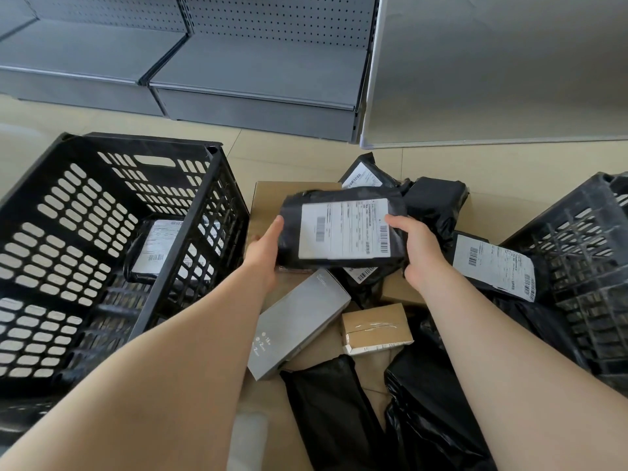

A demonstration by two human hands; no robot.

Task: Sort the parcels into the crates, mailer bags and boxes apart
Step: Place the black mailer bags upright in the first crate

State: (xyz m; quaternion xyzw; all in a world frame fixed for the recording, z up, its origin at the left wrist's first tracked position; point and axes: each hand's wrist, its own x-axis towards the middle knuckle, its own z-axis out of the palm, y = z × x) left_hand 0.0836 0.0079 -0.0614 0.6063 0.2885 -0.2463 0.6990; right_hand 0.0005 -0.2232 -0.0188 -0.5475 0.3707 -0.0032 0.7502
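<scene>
A black mailer bag (343, 229) with a white shipping label is lifted above the parcel pile on the floor. My left hand (265, 253) holds its left edge and my right hand (416, 253) grips its right edge, thumb on the label. On the left stands a black slotted crate (102, 232) with one labelled black mailer bag (153, 249) inside. A second black crate (584, 266) stands at the right. Below the held bag lie a grey box (299, 321), a small brown box (375, 326), a large brown box (272, 195) and several more black mailer bags.
Grey metal shelving (238, 79) runs along the back, with a grey panel (492, 79) at the right. The floor is beige tile (299, 158). More black bags (431, 413) and flat cardboard lie close in front of me.
</scene>
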